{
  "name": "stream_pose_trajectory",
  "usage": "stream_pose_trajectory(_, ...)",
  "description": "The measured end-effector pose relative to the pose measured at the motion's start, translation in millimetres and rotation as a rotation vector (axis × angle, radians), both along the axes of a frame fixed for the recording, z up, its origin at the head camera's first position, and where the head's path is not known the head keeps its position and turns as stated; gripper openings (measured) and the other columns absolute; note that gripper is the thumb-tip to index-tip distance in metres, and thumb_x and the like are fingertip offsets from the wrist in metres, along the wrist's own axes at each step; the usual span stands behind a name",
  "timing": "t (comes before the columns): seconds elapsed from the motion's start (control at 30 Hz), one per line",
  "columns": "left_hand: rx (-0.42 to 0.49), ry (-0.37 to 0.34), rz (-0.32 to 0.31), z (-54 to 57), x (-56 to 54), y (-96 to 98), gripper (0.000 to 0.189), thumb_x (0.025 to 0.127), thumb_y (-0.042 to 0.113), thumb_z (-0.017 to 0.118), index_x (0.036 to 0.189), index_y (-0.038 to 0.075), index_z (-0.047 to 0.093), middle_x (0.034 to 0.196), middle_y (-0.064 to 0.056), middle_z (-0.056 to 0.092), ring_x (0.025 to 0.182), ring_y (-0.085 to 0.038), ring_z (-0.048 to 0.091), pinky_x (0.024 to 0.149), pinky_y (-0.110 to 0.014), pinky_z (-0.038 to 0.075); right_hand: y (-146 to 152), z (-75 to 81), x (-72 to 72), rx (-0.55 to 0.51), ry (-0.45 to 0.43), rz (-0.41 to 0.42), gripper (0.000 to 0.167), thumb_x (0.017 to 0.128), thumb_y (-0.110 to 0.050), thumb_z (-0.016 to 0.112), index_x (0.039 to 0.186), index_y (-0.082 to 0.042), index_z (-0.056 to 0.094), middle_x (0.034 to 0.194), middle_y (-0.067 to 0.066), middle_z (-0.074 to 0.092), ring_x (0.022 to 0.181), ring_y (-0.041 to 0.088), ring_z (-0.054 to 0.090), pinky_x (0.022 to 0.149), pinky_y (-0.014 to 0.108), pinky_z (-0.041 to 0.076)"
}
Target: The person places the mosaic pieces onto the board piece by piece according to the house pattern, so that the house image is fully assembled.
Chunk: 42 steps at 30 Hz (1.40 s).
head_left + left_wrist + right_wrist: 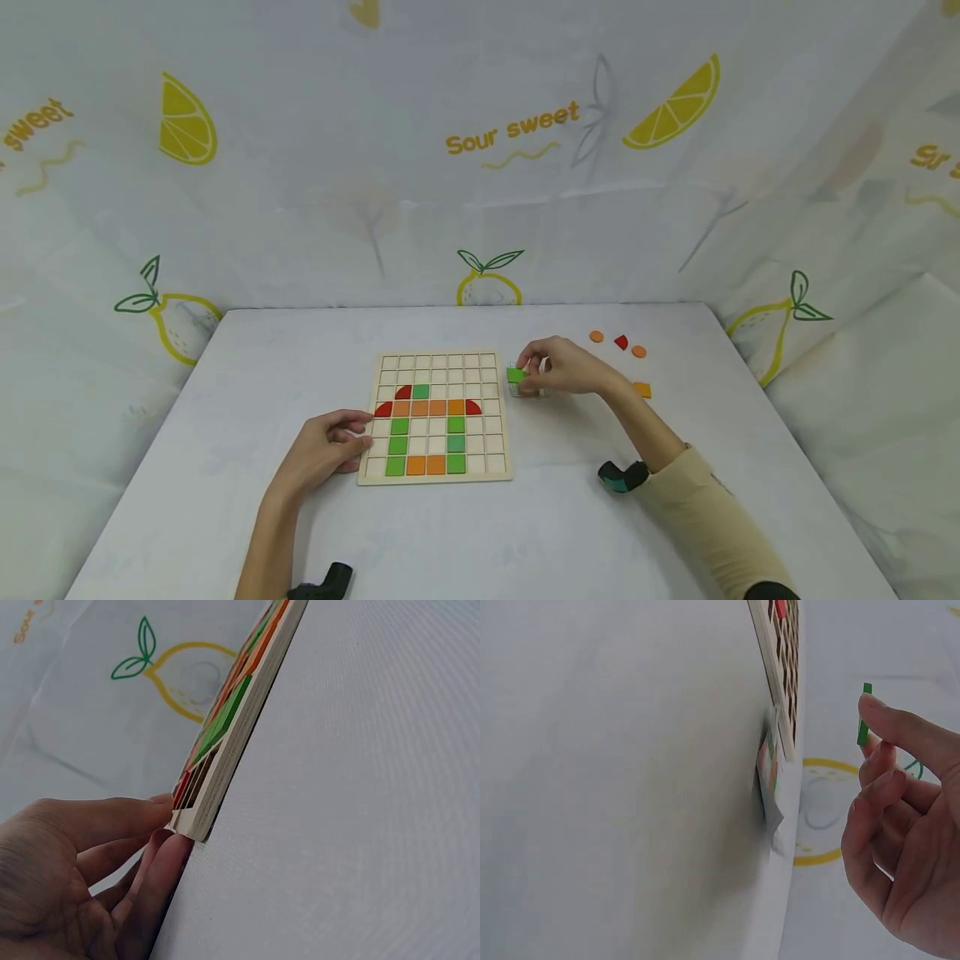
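Observation:
My left hand (327,446) holds the left edge of a wooden grid board (491,417), finger and thumb at the rim; in the left wrist view they meet the board at its corner. Green and orange square tiles and red quarter-round tiles fill some of its cells. Right of the board, my right hand (566,367) pinches a green square tile (515,375) between thumb and fingertips. From the side, this tile (865,716) appears thin and is raised off the table. Under that hand lies a small colour-printed sheet (768,769), mostly hidden in the head view.
Two orange discs (596,337), a red quarter-round tile (621,342) and an orange square tile (642,389) lie behind and right of the right hand. The white table (450,542) meets a lemon-printed cloth (337,233) at its back and sides.

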State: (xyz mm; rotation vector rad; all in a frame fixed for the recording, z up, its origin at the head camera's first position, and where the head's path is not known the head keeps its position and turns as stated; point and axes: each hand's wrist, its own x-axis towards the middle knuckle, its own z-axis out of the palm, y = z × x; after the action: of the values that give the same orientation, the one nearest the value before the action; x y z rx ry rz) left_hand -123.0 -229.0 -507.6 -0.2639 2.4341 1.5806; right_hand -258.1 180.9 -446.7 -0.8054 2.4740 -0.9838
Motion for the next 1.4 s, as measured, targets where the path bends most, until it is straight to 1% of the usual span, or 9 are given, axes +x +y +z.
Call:
stream_pose_trajectory(0.2, 0.008, -0.003, 0.003, -0.4, -0.2, -0.5, 0.044, 0.095, 0.013, 0.081, 0.137, 0.005, 0.071, 0.118, -0.012, 0.065, 0.092, -0.018, 0.065, 0.068, -0.03, 0.068, -30, -1.8, -4.3, 0.002, 0.022, 0.026, 0.026, 0.092, -0.021, 0.087, 0.109, -0.007, 0.074, 0.081, -0.002, 0.063, 0.063, 0.013, 0.058, 0.058, 0.022, 0.046)
stream_pose_trajectory(0.4, 0.012, -0.005, 0.002, -0.3, -0.4, -0.3, 0.044, 0.095, 0.012, 0.082, 0.137, 0.005, 0.071, 0.116, -0.012, 0.065, 0.091, -0.018, 0.065, 0.067, -0.03, 0.068, -58, 0.9, -8.0, 0.006, 0.039, 0.064, 0.025, 0.091, -0.023, 0.087, 0.107, -0.009, 0.075, 0.082, -0.003, 0.065, 0.07, 0.012, 0.057, 0.065, 0.022, 0.049)
stream_pose_trajectory(0.57, 0.011, -0.005, 0.001, -0.5, -0.2, -0.8, 0.045, 0.095, 0.013, 0.081, 0.137, 0.005, 0.07, 0.116, -0.011, 0.065, 0.091, -0.018, 0.065, 0.067, -0.03, 0.068, -78, -1.3, -11.5, 0.011, 0.004, 0.087, 0.022, 0.091, -0.022, 0.087, 0.106, -0.01, 0.075, 0.082, -0.004, 0.064, 0.072, 0.011, 0.054, 0.066, 0.022, 0.045)
stream_pose_trajectory(0.73, 0.011, 0.002, -0.003, -0.5, -0.1, -1.4, 0.045, 0.095, 0.012, 0.081, 0.138, 0.004, 0.07, 0.117, -0.012, 0.065, 0.09, -0.016, 0.065, 0.067, -0.031, 0.068, -99, -8.5, -13.5, 0.05, -0.023, 0.108, 0.021, 0.091, -0.024, 0.087, 0.104, -0.013, 0.076, 0.081, -0.006, 0.062, 0.077, 0.009, 0.055, 0.069, 0.023, 0.044)
stream_pose_trajectory(0.83, 0.009, 0.005, -0.005, -0.4, -0.5, -0.8, 0.044, 0.095, 0.011, 0.081, 0.138, 0.004, 0.07, 0.116, -0.012, 0.065, 0.09, -0.017, 0.065, 0.067, -0.03, 0.068, -110, -11.8, -13.8, 0.072, -0.032, 0.109, 0.021, 0.091, -0.025, 0.088, 0.103, -0.012, 0.076, 0.08, -0.006, 0.062, 0.076, 0.009, 0.054, 0.068, 0.023, 0.044)
stream_pose_trajectory(1.0, 0.009, 0.0, -0.007, -0.9, -1.7, 0.0, 0.044, 0.095, 0.013, 0.081, 0.138, 0.005, 0.07, 0.116, -0.011, 0.065, 0.09, -0.017, 0.065, 0.067, -0.03, 0.068, -122, -15.4, -12.3, 0.128, -0.046, 0.086, 0.022, 0.092, -0.026, 0.088, 0.104, -0.011, 0.076, 0.08, -0.006, 0.062, 0.074, 0.009, 0.055, 0.068, 0.024, 0.044)
stream_pose_trajectory(1.13, 0.014, 0.004, -0.009, -0.5, -1.4, 0.6, 0.045, 0.095, 0.012, 0.081, 0.138, 0.005, 0.07, 0.116, -0.012, 0.065, 0.09, -0.017, 0.065, 0.067, -0.03, 0.068, -124, -19.8, -10.9, 0.168, -0.056, 0.083, 0.023, 0.093, -0.029, 0.087, 0.105, -0.013, 0.074, 0.08, -0.006, 0.062, 0.073, 0.008, 0.054, 0.067, 0.024, 0.043)
stream_pose_trajectory(1.3, 0.013, 0.01, -0.008, 0.5, -0.5, 0.3, 0.044, 0.095, 0.011, 0.081, 0.137, 0.004, 0.07, 0.117, -0.013, 0.065, 0.091, -0.018, 0.065, 0.067, -0.03, 0.068, -124, -23.1, -11.4, 0.165, -0.055, 0.097, 0.026, 0.093, -0.031, 0.086, 0.106, -0.012, 0.074, 0.08, -0.007, 0.062, 0.073, 0.007, 0.054, 0.067, 0.021, 0.043)
stream_pose_trajectory(1.4, 0.012, 0.009, -0.007, 0.6, -0.1, -0.1, 0.044, 0.095, 0.011, 0.081, 0.137, 0.005, 0.071, 0.117, -0.013, 0.065, 0.091, -0.019, 0.065, 0.067, -0.03, 0.068, -124, -23.2, -12.2, 0.14, -0.065, 0.105, 0.025, 0.094, -0.028, 0.086, 0.106, -0.01, 0.074, 0.082, -0.006, 0.063, 0.074, 0.007, 0.054, 0.068, 0.021, 0.044)
